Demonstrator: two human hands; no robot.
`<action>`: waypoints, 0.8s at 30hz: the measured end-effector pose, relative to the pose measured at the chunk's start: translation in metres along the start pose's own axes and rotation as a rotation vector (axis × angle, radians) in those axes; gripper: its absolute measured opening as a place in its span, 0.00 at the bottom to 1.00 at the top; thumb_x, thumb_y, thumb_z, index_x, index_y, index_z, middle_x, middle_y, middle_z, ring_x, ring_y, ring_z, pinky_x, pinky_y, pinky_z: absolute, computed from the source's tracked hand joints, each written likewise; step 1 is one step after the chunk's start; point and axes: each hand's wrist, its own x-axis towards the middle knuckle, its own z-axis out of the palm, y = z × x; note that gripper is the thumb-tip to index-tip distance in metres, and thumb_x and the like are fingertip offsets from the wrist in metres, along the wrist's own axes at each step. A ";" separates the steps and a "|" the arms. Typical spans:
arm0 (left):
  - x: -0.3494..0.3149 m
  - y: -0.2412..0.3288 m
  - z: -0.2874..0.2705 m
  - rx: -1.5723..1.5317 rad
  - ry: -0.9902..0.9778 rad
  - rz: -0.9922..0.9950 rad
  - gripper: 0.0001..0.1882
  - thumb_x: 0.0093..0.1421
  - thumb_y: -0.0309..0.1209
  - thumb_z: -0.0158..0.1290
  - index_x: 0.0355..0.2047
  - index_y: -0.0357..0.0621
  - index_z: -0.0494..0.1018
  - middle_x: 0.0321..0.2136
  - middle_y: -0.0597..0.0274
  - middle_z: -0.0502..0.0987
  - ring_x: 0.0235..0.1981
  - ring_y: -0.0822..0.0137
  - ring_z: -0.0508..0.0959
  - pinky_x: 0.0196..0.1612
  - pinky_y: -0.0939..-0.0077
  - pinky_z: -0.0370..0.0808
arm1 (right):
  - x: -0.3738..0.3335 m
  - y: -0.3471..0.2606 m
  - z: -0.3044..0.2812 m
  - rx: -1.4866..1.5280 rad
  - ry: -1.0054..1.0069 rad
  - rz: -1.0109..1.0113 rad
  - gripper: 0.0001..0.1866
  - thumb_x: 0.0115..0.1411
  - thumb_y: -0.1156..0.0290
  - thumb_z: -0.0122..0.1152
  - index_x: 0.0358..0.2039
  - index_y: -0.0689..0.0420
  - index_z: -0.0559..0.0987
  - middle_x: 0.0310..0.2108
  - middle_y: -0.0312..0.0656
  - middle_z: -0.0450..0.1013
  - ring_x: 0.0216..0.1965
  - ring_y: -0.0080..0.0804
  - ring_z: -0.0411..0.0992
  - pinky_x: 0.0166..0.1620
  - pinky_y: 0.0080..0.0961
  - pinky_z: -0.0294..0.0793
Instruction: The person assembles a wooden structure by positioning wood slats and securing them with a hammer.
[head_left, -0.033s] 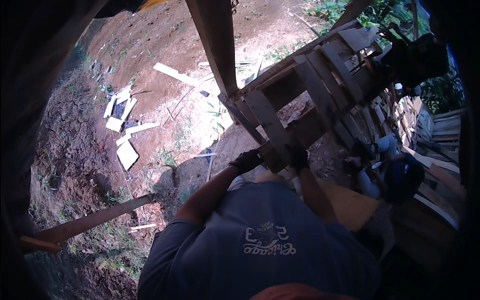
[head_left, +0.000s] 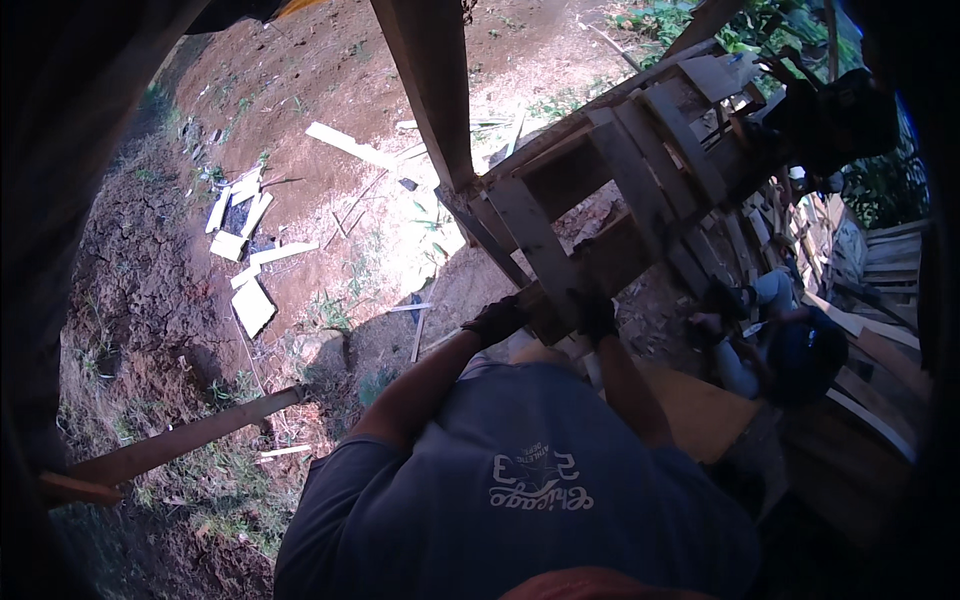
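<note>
Two gloved hands, left hand (head_left: 497, 320) and right hand (head_left: 594, 312), apparently grip wooden pallet (head_left: 600, 190)

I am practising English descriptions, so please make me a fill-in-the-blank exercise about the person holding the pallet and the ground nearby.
A person in a shirt coloured ____ grips the pallet.
The gripping hands wear dark ____.
The pallet is made of ____.
Pale board scraps lie on the soil to the pallet's ____.
Missing words: blue, gloves, wood, left.
</note>
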 end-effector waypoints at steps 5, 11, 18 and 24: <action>0.033 -0.024 0.043 -0.069 0.196 0.144 0.25 0.71 0.48 0.50 0.60 0.46 0.73 0.53 0.40 0.77 0.55 0.47 0.79 0.58 0.54 0.76 | 0.006 -0.069 -0.065 0.613 -0.281 0.321 0.24 0.64 0.66 0.62 0.62 0.46 0.80 0.56 0.48 0.76 0.52 0.45 0.77 0.56 0.45 0.76; 0.004 -0.008 0.037 0.108 0.381 0.060 0.25 0.68 0.35 0.54 0.65 0.52 0.71 0.45 0.46 0.77 0.48 0.49 0.80 0.53 0.55 0.77 | -0.001 -0.092 -0.029 0.120 -0.065 -0.211 0.19 0.67 0.67 0.58 0.58 0.50 0.81 0.46 0.49 0.80 0.40 0.48 0.81 0.47 0.45 0.79; -0.021 0.024 -0.014 -0.298 0.192 -0.111 0.27 0.67 0.34 0.54 0.67 0.53 0.69 0.46 0.46 0.77 0.48 0.48 0.80 0.54 0.56 0.77 | -0.018 -0.028 -0.098 0.082 0.141 -0.003 0.21 0.69 0.66 0.56 0.60 0.59 0.78 0.53 0.57 0.77 0.56 0.53 0.76 0.58 0.46 0.75; -0.060 0.051 -0.064 -0.634 0.011 -0.354 0.30 0.71 0.48 0.53 0.62 0.37 0.72 0.44 0.47 0.82 0.40 0.53 0.86 0.44 0.62 0.84 | 0.048 -0.070 -0.202 0.131 0.175 0.240 0.25 0.69 0.63 0.63 0.62 0.60 0.74 0.56 0.55 0.76 0.54 0.53 0.76 0.54 0.45 0.77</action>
